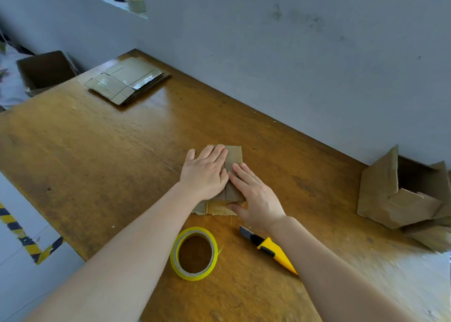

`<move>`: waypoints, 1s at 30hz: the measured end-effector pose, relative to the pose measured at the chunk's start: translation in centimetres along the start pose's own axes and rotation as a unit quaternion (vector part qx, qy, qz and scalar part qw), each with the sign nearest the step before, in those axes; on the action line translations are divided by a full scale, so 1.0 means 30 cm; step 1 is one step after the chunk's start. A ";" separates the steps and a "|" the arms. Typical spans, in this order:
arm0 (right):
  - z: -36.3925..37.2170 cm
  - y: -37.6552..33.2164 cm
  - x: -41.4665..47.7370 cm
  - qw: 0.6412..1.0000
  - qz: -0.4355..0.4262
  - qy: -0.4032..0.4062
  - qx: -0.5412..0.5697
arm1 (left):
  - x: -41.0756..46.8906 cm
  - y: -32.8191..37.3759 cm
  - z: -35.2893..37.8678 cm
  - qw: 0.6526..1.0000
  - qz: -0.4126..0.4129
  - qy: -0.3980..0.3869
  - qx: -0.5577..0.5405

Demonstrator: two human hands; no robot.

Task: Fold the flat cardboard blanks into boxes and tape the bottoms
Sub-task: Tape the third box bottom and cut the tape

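Wide wooden table [97,150] fills the view. Far right, finished boxes [395,199] are heaped against the wall, and at the far left corner waits the stack of flat blanks [127,81], well apart from the action. Centre table is the piece in play: a small cardboard box [234,156], flaps folded down flat and meeting along a centre seam. By my reading this is the closing-the-bottom step, flaps pressed and not yet taped.

Next comes tape, and the yellow tape roll [195,253] lies just on the near side of the box. One hand has to let go to fetch it while the other keeps the seam down. The yellow utility knife [271,248] lies beside the roll, half under the right forearm, ready for the cut.

Left hand [205,172] lies flat, fingers straight, pressing the left flap. Right hand [253,194] is spread flat too, fingertips at the seam, thumb on the near edge. Neither grips anything.
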State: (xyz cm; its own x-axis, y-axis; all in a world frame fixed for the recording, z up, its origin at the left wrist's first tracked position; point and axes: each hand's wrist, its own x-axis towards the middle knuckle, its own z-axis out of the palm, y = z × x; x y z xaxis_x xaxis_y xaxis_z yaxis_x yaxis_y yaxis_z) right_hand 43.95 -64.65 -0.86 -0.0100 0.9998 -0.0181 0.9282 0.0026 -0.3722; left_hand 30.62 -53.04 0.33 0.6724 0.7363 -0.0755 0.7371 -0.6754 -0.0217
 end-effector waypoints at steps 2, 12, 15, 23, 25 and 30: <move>0.001 0.005 0.002 1.000 -0.002 0.002 0.011 | 0.012 0.008 0.000 1.000 -0.018 0.009 0.002; 0.015 -0.048 -0.019 0.863 0.222 0.009 0.454 | -0.053 0.051 0.016 0.897 -0.272 0.009 -0.348; -0.015 -0.069 -0.010 0.811 0.256 0.002 0.525 | -0.083 0.066 0.018 0.848 -0.300 0.019 -0.436; -0.055 -0.056 -0.013 0.839 0.237 0.082 0.483 | -0.112 0.037 -0.065 0.721 -0.328 0.048 -0.609; -0.056 -0.058 -0.011 0.837 0.231 0.095 0.487 | -0.112 0.036 -0.082 0.727 -0.319 0.056 -0.606; -0.140 -0.095 0.019 0.792 0.272 0.093 0.539 | -0.106 0.015 -0.146 0.647 -0.309 0.097 -0.691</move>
State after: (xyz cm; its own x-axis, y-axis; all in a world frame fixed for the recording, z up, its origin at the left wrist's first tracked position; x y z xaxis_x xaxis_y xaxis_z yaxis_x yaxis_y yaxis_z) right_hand 42.85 -63.99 4.09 0.4307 0.8330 -0.3473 -0.0804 -0.3479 -0.9341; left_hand 29.11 -55.49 4.92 0.1178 0.9301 -0.3480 0.1355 0.3321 0.9335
